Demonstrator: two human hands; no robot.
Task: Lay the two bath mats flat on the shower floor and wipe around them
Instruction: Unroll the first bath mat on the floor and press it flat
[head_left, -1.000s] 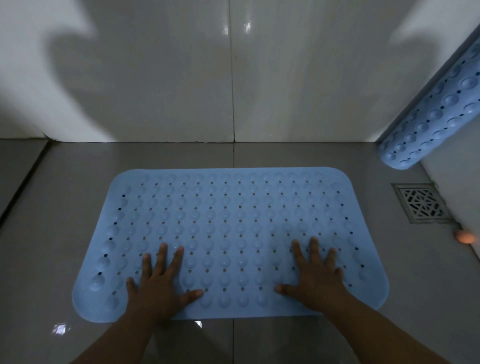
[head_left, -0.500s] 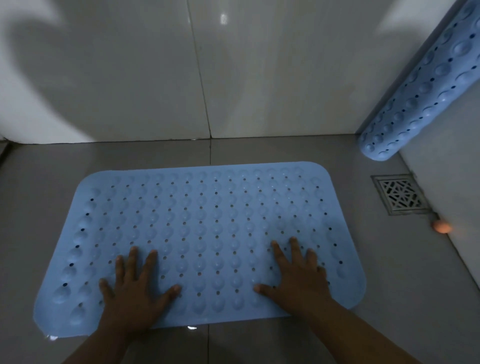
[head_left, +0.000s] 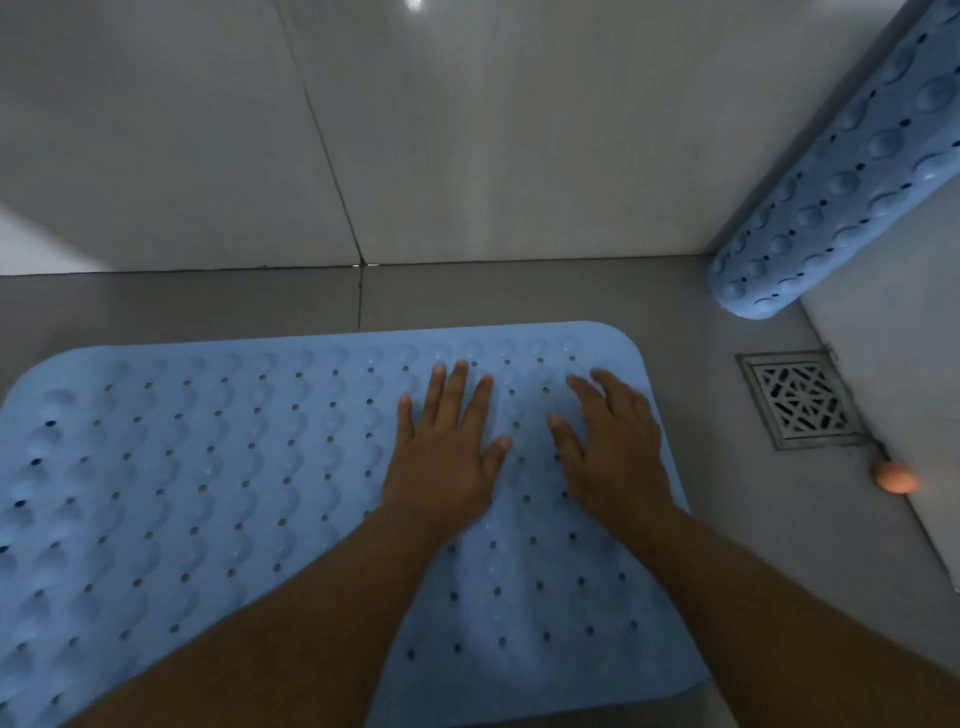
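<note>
Two hands (head_left: 524, 457) on mat (head_left: 208, 493), left edge cropped

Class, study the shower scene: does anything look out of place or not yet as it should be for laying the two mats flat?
Yes. The second bath mat is rolled up, propped in the right corner against the wall rather than flat on the floor. Only the first mat lies flat, both hands pressing it. A small orange object sits near the floor drain; I cannot tell what it is.
</note>
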